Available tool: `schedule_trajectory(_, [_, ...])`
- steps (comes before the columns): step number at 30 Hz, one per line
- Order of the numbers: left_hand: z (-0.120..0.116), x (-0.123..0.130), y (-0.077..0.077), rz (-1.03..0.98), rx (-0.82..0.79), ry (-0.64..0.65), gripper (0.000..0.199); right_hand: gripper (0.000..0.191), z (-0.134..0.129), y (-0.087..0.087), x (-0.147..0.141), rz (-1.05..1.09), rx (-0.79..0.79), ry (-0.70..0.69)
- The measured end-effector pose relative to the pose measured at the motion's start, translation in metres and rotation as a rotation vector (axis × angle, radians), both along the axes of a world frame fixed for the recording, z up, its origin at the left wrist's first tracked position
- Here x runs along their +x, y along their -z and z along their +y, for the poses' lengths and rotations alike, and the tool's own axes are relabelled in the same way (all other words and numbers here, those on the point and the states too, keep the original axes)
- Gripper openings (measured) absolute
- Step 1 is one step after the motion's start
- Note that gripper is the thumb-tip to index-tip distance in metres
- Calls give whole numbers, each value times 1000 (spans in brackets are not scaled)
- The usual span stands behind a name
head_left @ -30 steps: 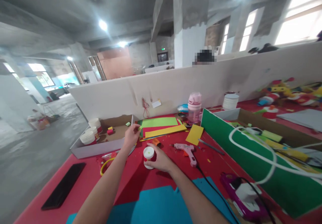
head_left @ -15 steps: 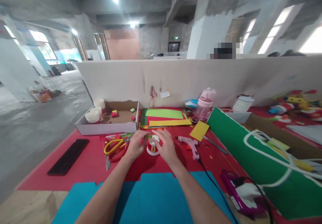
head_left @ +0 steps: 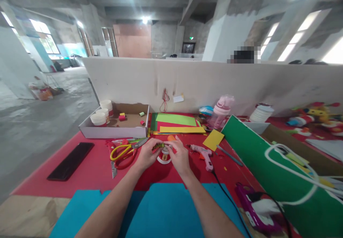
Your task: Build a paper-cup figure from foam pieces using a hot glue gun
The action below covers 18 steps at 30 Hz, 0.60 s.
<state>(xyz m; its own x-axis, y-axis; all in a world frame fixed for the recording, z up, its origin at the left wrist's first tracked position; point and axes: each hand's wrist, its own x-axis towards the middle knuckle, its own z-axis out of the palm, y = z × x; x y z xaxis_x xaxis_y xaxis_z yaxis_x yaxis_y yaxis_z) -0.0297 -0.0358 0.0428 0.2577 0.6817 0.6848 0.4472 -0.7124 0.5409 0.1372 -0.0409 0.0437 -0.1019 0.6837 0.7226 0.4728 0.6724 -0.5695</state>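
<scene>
My left hand is closed on a small green and dark strip just above a paper cup. That cup, white with a red band and a tan label, stands upside down on the red table between my hands. Fingers of my right hand are pinched at the strip's right end, over the cup's top; what they grip is too small to tell. An orange piece shows behind my right fingers. Scissors with yellow and red handles lie left of my left hand. The pink glue gun rests right of my right hand.
A cardboard box with cups and paper rolls stands back left. Coloured paper lies behind my hands. A black phone is at left. Right are a yellow sheet, a green box and a purple power strip.
The green and dark strip now shows more clearly between my hands. My fingers have drawn together above the cup, and the view has shifted slightly.
</scene>
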Motion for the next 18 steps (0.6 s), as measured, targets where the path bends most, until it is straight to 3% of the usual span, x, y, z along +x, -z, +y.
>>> schedule_trajectory(8, [0, 0, -3, -116, -114, -14, 16, 15, -3, 3, -3, 136, -175, -37])
schedule_trajectory(12, [1, -3, -6, -224, -189, -64, 18, 22, -1, -5, 6, 108, -174, -27])
schedule_trajectory(15, [2, -12, -6, -276, -250, -136, 21, 30, 3, -7, 36, 97, -200, 129])
schedule_trajectory(18, [5, -24, -3, -335, -337, -179, 26, 32, 2, 0, 84, 49, -279, 349])
